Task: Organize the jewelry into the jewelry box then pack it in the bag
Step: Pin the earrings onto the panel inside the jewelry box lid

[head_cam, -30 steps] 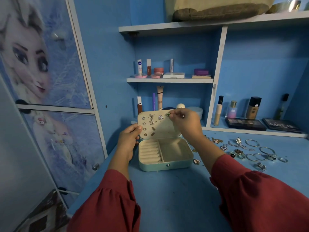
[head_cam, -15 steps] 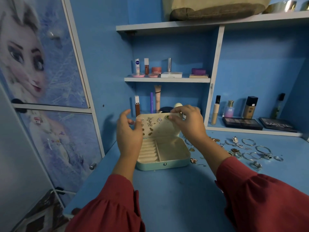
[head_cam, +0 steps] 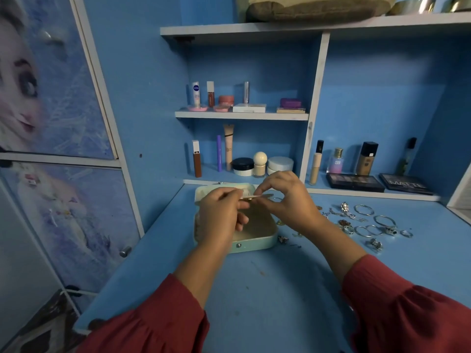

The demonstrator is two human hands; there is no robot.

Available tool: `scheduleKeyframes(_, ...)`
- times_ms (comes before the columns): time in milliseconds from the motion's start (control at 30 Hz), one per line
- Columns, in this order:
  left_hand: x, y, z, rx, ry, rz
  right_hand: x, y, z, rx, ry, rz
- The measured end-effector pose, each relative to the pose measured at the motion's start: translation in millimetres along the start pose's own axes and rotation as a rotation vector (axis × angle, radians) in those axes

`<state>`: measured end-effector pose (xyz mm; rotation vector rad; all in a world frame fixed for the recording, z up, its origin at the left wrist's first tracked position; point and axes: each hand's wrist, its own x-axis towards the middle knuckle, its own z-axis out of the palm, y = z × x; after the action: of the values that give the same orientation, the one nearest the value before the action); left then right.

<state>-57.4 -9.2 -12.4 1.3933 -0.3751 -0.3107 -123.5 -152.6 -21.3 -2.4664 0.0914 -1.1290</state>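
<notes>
Legible markings:

- White upright tube with a round dark-blue logo (head_cam: 196, 94), at the left end of the middle shelf: logo reads "NIVEA".
- Flat black eyeshadow palette (head_cam: 405, 184), far right on the lowest ledge: lid reads "MATTE" in large pale capitals.
- Small clear perfume bottle with gold cap and pink-to-purple liquid (head_cam: 337, 161), left of the tall black-capped foundation bottle (head_cam: 366, 159): front reads "SB".

Print on the remaining tubes, jars and compacts is too small or blurred to read.
</notes>
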Motion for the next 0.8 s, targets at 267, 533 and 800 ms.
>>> scheduleKeyframes(267,-6.8,-0.5,-1.7,-0.052,-0.023,-0.149,-4.4,0.8,-12.0,0.093,-0.198,0.045)
scheduleKeyframes(533,-17.2,-5.5,2.0,-0.088,0.000,-0.186,-9.6,13.9,-53.2,0.265,-0.259,0.458)
scheduleKeyframes(800,-25.6,-8.2,3.0,-0.061,0.017,-0.211,-17.2,18.8,-53.2,-0.275,-0.654,0.463)
